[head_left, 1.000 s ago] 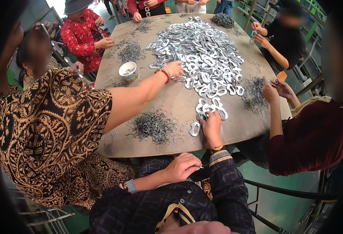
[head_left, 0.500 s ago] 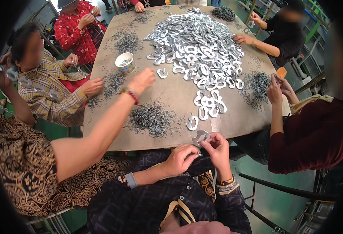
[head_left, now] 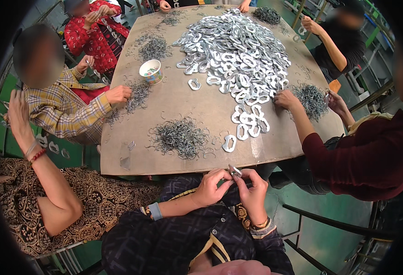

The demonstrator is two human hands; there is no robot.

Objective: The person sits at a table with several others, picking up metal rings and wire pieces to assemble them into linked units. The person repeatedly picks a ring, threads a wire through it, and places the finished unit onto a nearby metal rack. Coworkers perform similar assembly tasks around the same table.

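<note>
My left hand [head_left: 214,184] and my right hand [head_left: 252,189] meet just below the near edge of the brown table [head_left: 174,103], both pinching one small silver metal ring plate [head_left: 235,171]. On the table in front of me lies a heap of thin grey wire clips [head_left: 179,136]. A single ring plate [head_left: 229,143] rests beside it, and a short row of ring plates [head_left: 248,122] lies further right. A large mound of the same silver ring plates [head_left: 237,50] fills the table's far middle.
Several other people sit around the table. A hand in a plaid sleeve [head_left: 119,94] rests on clips at the left, and a hand in a maroon sleeve [head_left: 285,98] touches plates at the right. A patterned cup [head_left: 150,71] stands far left. More clip heaps [head_left: 311,98] are scattered about.
My right hand came back from the table with a ring plate and joined my left hand near my lap. The neighbour's arm that reached across the table has withdrawn and is raised at the left.
</note>
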